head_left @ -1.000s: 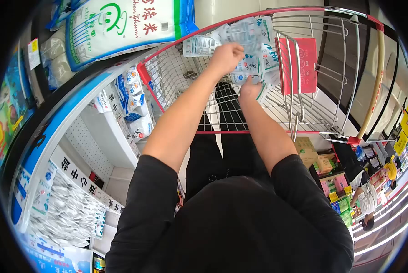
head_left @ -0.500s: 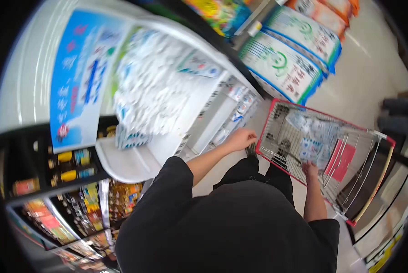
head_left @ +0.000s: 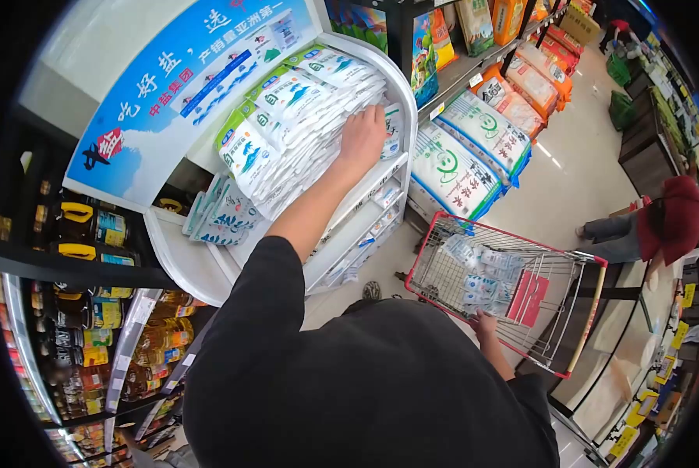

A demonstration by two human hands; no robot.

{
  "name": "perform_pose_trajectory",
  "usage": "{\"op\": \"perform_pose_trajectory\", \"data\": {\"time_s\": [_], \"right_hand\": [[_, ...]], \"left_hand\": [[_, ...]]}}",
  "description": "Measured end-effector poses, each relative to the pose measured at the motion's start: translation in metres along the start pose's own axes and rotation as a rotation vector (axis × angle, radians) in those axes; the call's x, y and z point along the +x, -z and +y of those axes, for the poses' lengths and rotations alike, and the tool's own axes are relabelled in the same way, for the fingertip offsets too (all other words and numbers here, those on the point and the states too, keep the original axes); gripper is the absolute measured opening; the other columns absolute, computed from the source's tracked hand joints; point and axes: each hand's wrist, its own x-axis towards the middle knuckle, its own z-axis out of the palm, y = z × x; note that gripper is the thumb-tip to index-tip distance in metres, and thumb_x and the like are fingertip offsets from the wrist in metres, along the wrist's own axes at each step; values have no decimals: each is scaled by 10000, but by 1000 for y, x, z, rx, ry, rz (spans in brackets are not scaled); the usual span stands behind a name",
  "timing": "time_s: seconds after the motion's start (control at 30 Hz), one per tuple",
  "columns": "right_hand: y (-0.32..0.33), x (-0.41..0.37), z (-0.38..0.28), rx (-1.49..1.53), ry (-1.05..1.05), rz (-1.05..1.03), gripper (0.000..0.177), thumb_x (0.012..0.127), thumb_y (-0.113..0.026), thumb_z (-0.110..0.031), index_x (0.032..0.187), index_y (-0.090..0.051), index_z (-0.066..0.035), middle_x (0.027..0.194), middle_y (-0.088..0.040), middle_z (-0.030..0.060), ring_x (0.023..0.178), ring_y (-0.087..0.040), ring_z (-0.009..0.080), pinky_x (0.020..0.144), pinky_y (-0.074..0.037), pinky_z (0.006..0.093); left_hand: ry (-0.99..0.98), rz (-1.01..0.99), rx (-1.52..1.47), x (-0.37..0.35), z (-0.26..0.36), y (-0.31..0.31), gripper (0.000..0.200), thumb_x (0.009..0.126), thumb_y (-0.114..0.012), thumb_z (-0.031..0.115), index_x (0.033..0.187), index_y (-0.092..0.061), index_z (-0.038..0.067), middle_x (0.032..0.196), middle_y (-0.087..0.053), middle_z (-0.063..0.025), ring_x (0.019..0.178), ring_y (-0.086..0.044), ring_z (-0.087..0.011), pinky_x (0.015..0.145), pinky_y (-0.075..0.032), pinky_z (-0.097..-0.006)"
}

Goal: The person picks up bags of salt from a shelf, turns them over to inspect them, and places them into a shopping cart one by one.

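Over the right side of a thick pile of white packets (head_left: 287, 117) in the white display stand (head_left: 408, 74), my left hand (head_left: 363, 140) has its fingers bent and close together. Its fingertips, and whatever they hold, are hidden. A green-and-white packet (head_left: 392, 131) stands just right of it. My right hand (head_left: 486, 325) is closed at the near side rim of the shopping cart (head_left: 521, 234). Several clear-and-white packages (head_left: 486, 273) lie in the cart beside that hand.
Large rice bags (head_left: 454, 168) are stacked beyond the stand. Bottle shelves (head_left: 104, 265) rise at the left. A person in a red top (head_left: 673, 222) is at the right, past the cart. More upright packets (head_left: 224, 214) stand in the display's left part.
My left hand has gone from beside the stand up onto the packet pile. My right hand remains at the cart's near side. The view has shifted, showing more of the aisle and the person in red.
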Motion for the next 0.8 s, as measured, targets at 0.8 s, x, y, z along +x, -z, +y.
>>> {"op": "perform_pose_trajectory", "data": {"time_s": [0.8], "right_hand": [[-273, -347, -210, -518, 1082, -892, 189, 946, -743, -93, 1067, -711, 47, 911, -734, 70, 830, -657, 131, 750, -528, 297]], "left_hand": [[-38, 144, -838, -171, 44, 202, 83, 813, -807, 95, 885, -768, 82, 822, -733, -74, 748, -701, -263, 680, -540, -370]]}}
